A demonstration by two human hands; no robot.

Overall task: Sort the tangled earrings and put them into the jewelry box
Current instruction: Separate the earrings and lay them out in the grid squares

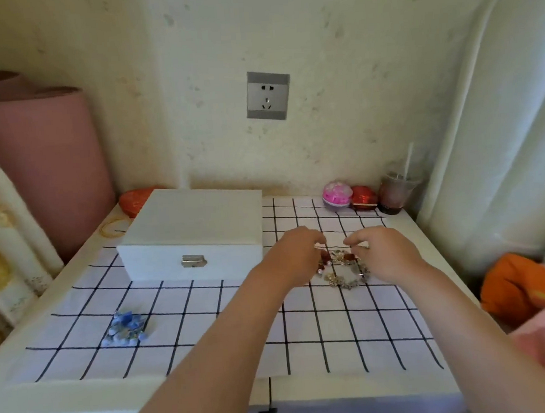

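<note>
The white jewelry box (198, 224) sits shut on the checked cloth (338, 330), with its little metal clasp (193, 261) facing front. Just to its right lies a tangled heap of earrings (343, 270), red, pearly and gold. A small pile of blue earrings (126, 327) lies well apart, front left.

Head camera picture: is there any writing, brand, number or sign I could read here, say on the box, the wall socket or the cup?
No text can be read anywhere.
The white box: no writing, only a plain metal clasp.
The wall socket: no lettering shows.
The cup with a straw: any label is too blurred to read.
</note>
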